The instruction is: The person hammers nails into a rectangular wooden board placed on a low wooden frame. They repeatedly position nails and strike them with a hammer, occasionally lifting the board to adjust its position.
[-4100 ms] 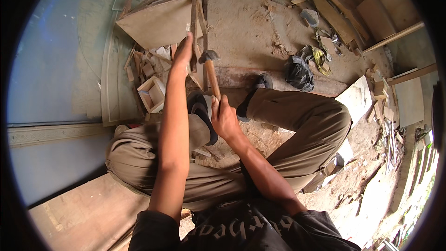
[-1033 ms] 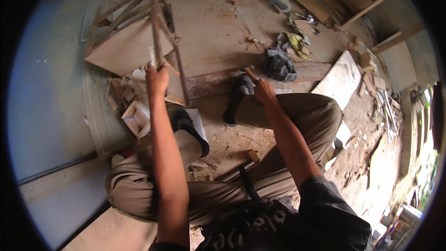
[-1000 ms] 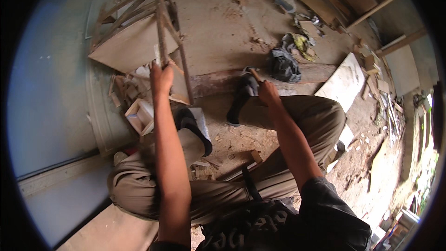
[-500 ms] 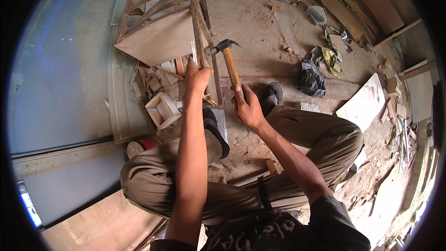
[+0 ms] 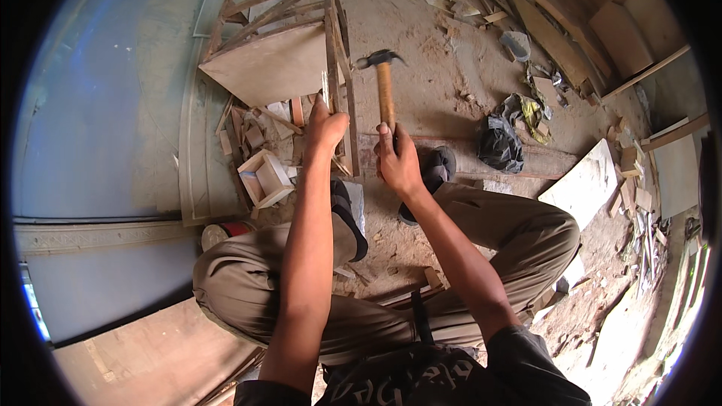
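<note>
Right hand [image 5: 396, 159] closed around wooden-handled hammer [image 5: 384, 89], head raised at 12 o'clock, bare dusty floor [image 5: 436, 68] around it. Left hand [image 5: 325, 126] gripping upright slat of wooden frame [image 5: 301, 53], just beside hammer at 9 o'clock. Small open wooden box [image 5: 265, 178] at 8 o'clock, nothing visible inside. Black bag [image 5: 499, 146] at 3 o'clock, scrap boards [image 5: 556, 30] along far edge.

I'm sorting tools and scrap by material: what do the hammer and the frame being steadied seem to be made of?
The hammer in the right hand seems to have a bare, tan wooden handle and a dark, dull head, probably steel. The frame under the left hand looks like rough, unpainted wood slats around a pale flat panel, possibly plywood; its grain is too faint to tell.
</note>
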The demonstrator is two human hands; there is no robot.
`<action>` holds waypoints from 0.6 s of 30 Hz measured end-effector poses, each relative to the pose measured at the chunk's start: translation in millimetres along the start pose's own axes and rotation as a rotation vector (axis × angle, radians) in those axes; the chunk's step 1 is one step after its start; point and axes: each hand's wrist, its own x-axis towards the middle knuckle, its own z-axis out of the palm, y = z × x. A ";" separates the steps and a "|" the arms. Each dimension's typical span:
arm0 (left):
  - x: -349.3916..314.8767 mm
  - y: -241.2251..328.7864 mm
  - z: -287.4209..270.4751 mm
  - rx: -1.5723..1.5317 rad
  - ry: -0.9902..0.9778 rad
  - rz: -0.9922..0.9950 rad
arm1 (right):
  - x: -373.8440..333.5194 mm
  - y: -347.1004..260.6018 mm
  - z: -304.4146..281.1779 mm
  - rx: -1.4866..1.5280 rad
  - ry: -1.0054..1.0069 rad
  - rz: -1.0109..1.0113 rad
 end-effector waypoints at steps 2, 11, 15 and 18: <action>-4.2 10.5 6.7 -0.063 -0.033 -0.034 | 11.3 19.6 1.5 -0.049 0.004 -0.028; -14.0 27.0 -5.1 -0.115 -0.085 -0.061 | 6.9 12.8 13.0 0.193 0.083 -0.030; -8.4 13.1 -11.3 -0.112 -0.043 -0.035 | -1.0 0.4 23.6 0.273 -0.120 0.221; -11.3 20.5 -9.1 -0.139 -0.086 -0.089 | -2.5 -7.4 16.6 0.406 -0.119 0.291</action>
